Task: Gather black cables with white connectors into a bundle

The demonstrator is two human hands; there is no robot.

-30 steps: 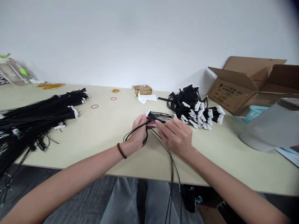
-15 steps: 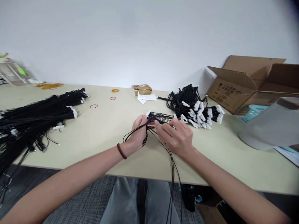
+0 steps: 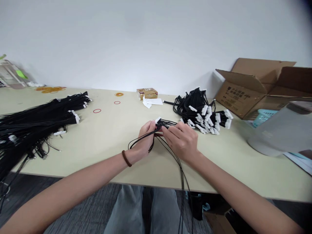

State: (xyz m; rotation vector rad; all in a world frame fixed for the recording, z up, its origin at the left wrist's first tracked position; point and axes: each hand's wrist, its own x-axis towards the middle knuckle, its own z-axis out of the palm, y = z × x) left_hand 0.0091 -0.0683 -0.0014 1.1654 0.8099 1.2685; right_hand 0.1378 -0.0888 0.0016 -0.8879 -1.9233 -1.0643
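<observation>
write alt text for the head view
A person's left hand holds black wires over a table; the right hand pinches at them. A left pile and right pile of wires flank them; an open carton stands far right.

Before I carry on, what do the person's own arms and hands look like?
The left forearm and right forearm show no sleeves. The left hand and right hand wear no gloves. A thin brown band circles the left wrist; the right wrist has none.

A brown wristband (image 3: 126, 158) and grey-blue trousers (image 3: 125, 209) are worn.
</observation>
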